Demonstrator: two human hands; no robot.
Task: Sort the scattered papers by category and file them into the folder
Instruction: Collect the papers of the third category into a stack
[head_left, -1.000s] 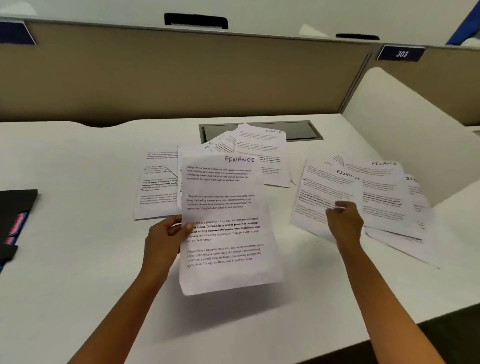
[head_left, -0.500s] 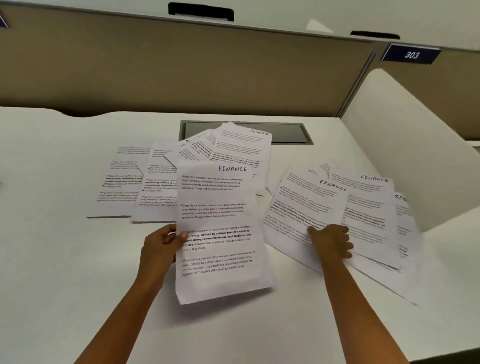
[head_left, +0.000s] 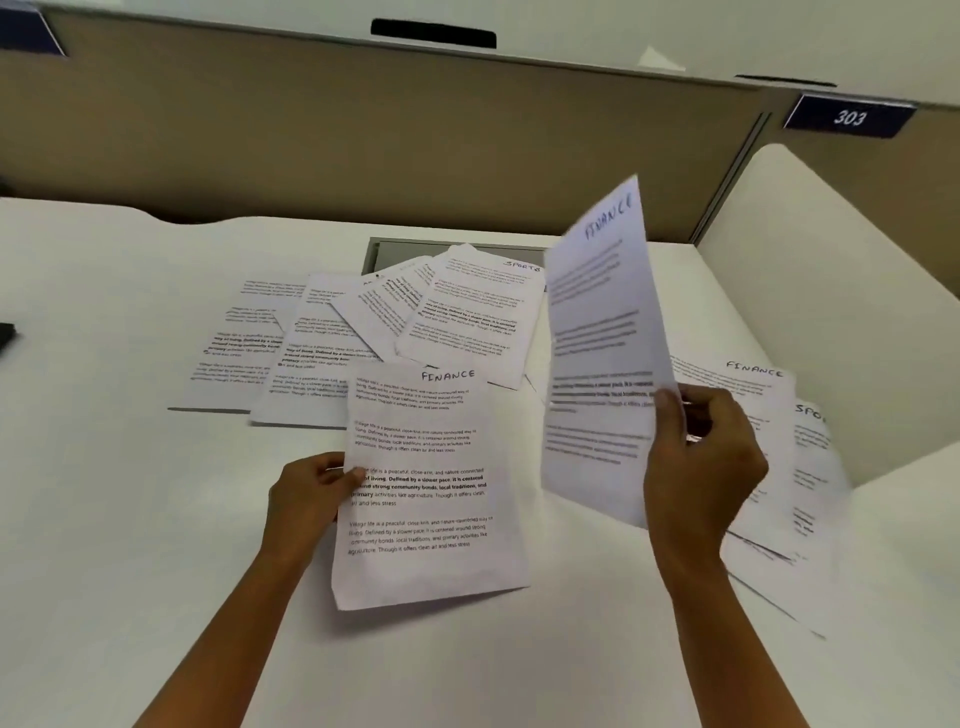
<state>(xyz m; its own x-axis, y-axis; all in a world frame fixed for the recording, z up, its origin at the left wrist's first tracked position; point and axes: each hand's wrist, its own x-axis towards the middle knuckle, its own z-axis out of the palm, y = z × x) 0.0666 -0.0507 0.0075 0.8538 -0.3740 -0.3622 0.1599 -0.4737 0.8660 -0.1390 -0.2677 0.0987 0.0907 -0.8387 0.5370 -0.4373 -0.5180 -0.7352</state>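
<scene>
Fingers (head_left: 353, 475) of the left hand (head_left: 306, 499) pinch the left edge of a sheet headed FINANCE (head_left: 426, 509), thumb on top, holding it low over the white counter (head_left: 104, 519). Beyond it, a fan of printed sheets (head_left: 311, 358) lies flat on the counter, with a sheet headed SPORTS (head_left: 472, 312) topmost at its right end. Further right, the right hand (head_left: 701, 467) grips a second FINANCE sheet (head_left: 597, 338) by its right edge, upright in the air. A pile of overlapped sheets (head_left: 769, 415) lies at the right, behind that hand.
</scene>
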